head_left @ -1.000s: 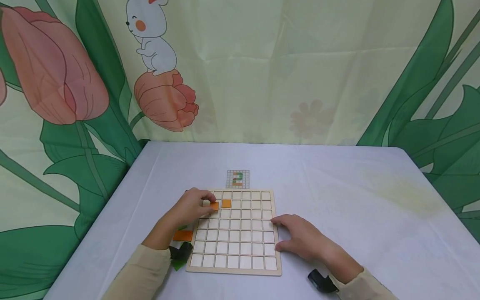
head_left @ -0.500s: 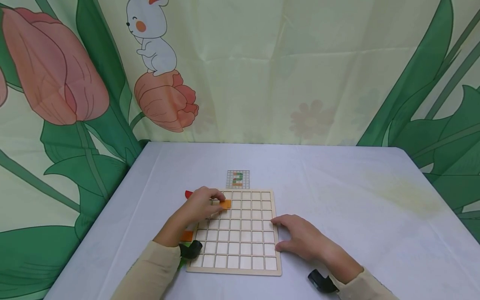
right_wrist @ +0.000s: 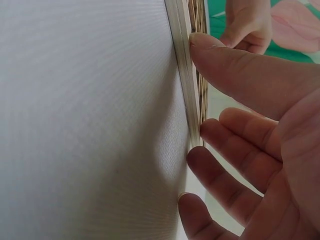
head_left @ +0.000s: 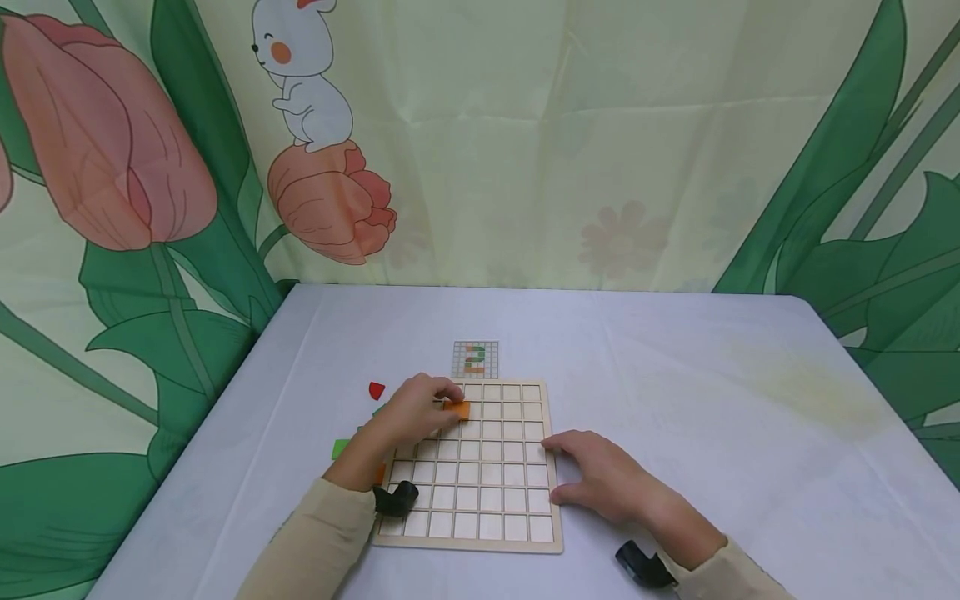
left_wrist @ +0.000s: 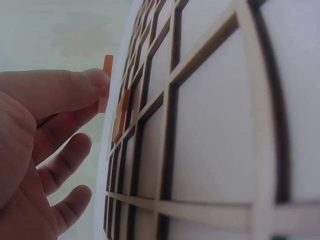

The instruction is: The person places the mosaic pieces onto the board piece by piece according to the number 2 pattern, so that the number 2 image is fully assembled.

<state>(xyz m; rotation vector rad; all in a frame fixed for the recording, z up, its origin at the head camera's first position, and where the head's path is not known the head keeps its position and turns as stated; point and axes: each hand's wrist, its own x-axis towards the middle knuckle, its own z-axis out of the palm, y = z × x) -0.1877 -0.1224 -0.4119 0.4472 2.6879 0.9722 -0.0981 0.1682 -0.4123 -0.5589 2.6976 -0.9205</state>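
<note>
My left hand (head_left: pixel 415 410) pinches a small orange square tile (left_wrist: pixel 108 65) between thumb and forefinger, over the upper part of the wooden grid board (head_left: pixel 480 548). The left wrist view shows this tile standing close off the board's face, its other fingers loosely curled. A second orange tile (left_wrist: pixel 121 117) sits in one of the board's cells just beyond it; in the head view the hand hides part of this spot. My right hand (head_left: pixel 607 477) rests at the board's right edge, thumb and fingertips touching the rim with the fingers relaxed.
A small pattern card (head_left: pixel 476 359) with a figure 2 in colour lies behind the board. To the left are a red piece (head_left: pixel 377 390), a bright green piece (head_left: pixel 340 448) and an orange piece (head_left: pixel 380 473), partly behind the left arm. A printed curtain (head_left: pixel 487 167) hangs behind the table.
My left hand has moved rightward over the board, carrying the orange tile up to and over the seated one. The red piece has come into full view. My right hand stays put.
</note>
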